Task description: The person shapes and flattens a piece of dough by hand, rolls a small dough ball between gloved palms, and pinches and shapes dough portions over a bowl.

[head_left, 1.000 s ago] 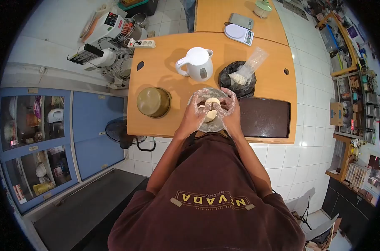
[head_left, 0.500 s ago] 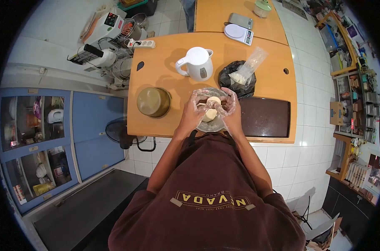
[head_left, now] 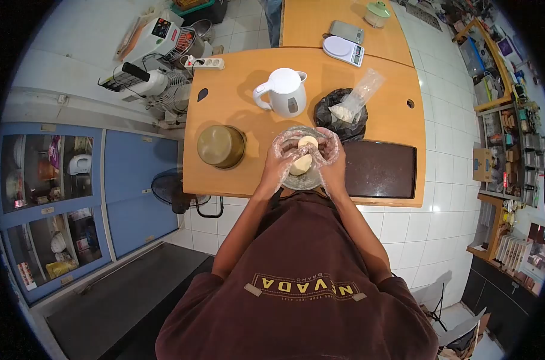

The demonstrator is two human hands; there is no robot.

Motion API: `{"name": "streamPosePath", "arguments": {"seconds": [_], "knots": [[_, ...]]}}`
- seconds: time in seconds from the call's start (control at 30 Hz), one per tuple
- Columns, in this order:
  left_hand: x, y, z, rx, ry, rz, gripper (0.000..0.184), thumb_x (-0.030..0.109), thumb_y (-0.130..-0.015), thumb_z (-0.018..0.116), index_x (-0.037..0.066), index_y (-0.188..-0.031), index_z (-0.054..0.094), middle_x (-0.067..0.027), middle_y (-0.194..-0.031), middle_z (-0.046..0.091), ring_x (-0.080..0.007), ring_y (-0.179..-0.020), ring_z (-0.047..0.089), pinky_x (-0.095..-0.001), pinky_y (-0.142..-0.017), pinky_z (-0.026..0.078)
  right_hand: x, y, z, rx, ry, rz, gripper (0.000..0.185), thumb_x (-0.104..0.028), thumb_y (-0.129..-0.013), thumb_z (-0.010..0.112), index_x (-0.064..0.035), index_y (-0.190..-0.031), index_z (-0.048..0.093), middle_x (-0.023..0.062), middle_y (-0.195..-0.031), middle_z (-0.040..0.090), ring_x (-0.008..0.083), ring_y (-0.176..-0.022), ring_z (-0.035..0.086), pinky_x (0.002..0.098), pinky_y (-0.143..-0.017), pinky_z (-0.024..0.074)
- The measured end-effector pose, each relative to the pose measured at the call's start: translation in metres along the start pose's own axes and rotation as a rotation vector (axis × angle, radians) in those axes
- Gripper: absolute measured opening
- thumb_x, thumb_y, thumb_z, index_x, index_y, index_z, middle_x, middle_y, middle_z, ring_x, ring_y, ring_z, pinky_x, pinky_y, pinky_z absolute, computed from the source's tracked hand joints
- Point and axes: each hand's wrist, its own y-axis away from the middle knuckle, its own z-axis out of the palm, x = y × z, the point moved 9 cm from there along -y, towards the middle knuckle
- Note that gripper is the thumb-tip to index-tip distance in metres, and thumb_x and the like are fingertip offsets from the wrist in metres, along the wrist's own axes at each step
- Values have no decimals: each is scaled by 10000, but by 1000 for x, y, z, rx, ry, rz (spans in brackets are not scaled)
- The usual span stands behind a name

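Note:
Flour whitens my left hand (head_left: pixel 278 157) and my right hand (head_left: pixel 331 150), which face each other over a bowl (head_left: pixel 299 182) near the table's front edge. Between their fingertips and thumbs is a small pale piece of dough (head_left: pixel 308 141), gripped from both sides. A larger lump of dough (head_left: pixel 301 165) lies in the bowl just below the thumbs. The hands cover the bowl's left and right sides.
A white electric kettle (head_left: pixel 286 93) and a black plastic bag (head_left: pixel 344 123) with a clear bag of white powder (head_left: pixel 343 114) stand behind the bowl. Left is an upturned-looking metal pot (head_left: pixel 220 146); right, a dark tray (head_left: pixel 380 169). Farther back is a kitchen scale (head_left: pixel 343 49).
The fingers and thumbs have shifted slightly around the small dough piece, which stays between them. Everything else keeps its place, apart from a slight camera shift.

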Motion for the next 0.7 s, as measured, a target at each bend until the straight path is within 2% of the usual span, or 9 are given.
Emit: {"name": "streamPosePath", "arguments": {"seconds": [0.23, 0.33, 0.53, 0.63, 0.7], "knots": [[6, -2, -6, 10, -325, 93, 352, 48, -961, 709, -56, -1289, 635, -134, -1214, 707, -186, -1136, 660, -331, -1011, 512, -6, -1, 3, -82, 160, 32, 474, -13, -922, 753, -20, -1361, 574, 48, -1048, 664, 116, -953, 631, 280, -839, 530], [7, 0, -6, 31, -364, 30, 318, 46, -965, 702, -67, -1259, 660, -130, -1209, 716, -184, -1126, 665, -331, -1008, 509, -8, -1, 2, -82, 186, 26, 470, -13, -920, 754, -18, -1356, 580, 52, -1048, 672, 115, -942, 635, 280, -829, 533], [0, 2, -1, -58, -220, 32, 412, 34, -952, 677, -37, -1349, 593, -123, -1291, 666, -194, -1206, 631, -336, -1036, 500, -8, 0, -1, -32, 98, -21, 465, 4, -919, 742, -22, -1356, 588, 55, -1048, 672, 116, -943, 639, 281, -833, 539], [-3, 2, -1, -37, -124, 1, 409, 47, -964, 685, -24, -1355, 590, -114, -1266, 670, -192, -1197, 630, -341, -1058, 484, -7, 1, -1, -44, 74, 11, 472, 9, -920, 738, -26, -1364, 584, 55, -1051, 670, 117, -952, 640, 281, -851, 540], [-2, 2, 1, -56, -178, 18, 438, 66, -972, 696, -24, -1382, 568, -106, -1296, 650, -203, -1229, 610, -351, -1073, 482, -7, 0, -1, -72, 121, 26, 480, 9, -926, 729, -30, -1378, 572, 54, -1064, 670, 118, -976, 638, 278, -873, 535]]}}
